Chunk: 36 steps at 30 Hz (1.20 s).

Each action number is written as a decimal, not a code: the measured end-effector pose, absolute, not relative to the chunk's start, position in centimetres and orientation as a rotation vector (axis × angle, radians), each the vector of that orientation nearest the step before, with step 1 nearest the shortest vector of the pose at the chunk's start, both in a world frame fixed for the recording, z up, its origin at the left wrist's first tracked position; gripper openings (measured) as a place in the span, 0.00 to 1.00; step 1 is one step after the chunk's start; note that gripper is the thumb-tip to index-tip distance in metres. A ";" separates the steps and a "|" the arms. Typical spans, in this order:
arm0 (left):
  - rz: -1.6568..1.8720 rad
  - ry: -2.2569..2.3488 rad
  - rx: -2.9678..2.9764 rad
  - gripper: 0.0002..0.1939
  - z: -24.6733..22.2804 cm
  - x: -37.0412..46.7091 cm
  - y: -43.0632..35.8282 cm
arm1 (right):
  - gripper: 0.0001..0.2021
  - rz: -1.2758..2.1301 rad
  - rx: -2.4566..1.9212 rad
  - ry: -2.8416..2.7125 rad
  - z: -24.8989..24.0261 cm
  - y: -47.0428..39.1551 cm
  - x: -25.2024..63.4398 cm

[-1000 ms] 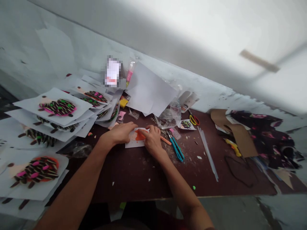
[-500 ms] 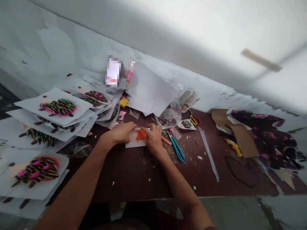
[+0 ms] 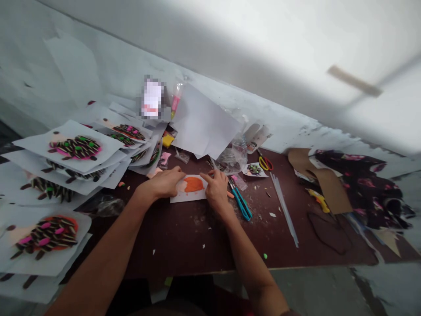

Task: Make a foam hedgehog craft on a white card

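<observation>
Orange hedgehog shape [image 3: 193, 184] on a white card [image 3: 189, 199], pale end to the left

The left hand [image 3: 166, 182] lies over the card's left end, fingers bent and close together; I cannot tell whether they pinch it. The right hand [image 3: 217, 189] lies over the right end, forefinger stretched left beside the orange, the other fingers curled; whether they grip the edge cannot be told.

The card lies flat on the dark bench [image 3: 184, 245], between the hands. The shape's long axis runs left to right, the pale end partly behind the left hand, small orange legs toward the near edge.

Just right of the right hand are an orange stick [image 3: 230, 194], partly hidden, and a teal-handled tool [image 3: 242, 205]. Farther right come a small hedgehog card [image 3: 255, 169], yellow-and-red scissors [image 3: 265, 163], clear sticks [image 3: 285, 210] and a yellow glue gun [image 3: 319, 200].

To the left, hedgehog sheets [image 3: 110, 147] are piled, the top ones' snouts pointing left. At the far side, blank sheets [image 3: 207, 120] lean beside a screen [image 3: 153, 98] too pixelated to read.
</observation>
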<state>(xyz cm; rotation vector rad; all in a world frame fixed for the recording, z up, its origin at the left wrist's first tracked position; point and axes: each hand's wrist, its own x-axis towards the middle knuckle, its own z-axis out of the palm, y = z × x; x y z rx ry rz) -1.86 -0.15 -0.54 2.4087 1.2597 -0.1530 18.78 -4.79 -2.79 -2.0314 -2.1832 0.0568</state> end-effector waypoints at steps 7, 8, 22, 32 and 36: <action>-0.123 1.243 2.415 0.31 -0.7 -2.0 -0.1 | 0.26 0.040 -1.945 -2.346 -3.2 -5.5 18.2; -0.117 1.247 2.413 0.32 -0.8 -2.1 -0.1 | 0.25 0.037 -1.948 -2.349 -3.2 -5.4 18.2; -0.061 1.252 2.391 0.31 -0.5 -2.1 -0.1 | 0.26 0.082 -2.001 -2.288 -3.1 -6.0 19.0; -0.074 1.238 2.383 0.31 -0.7 -2.2 0.2 | 0.23 0.045 -2.023 -2.266 -3.0 -6.2 19.6; -0.071 1.251 2.378 0.32 -0.7 -2.2 0.1 | 0.24 0.056 -2.040 -2.242 -3.1 -6.2 19.7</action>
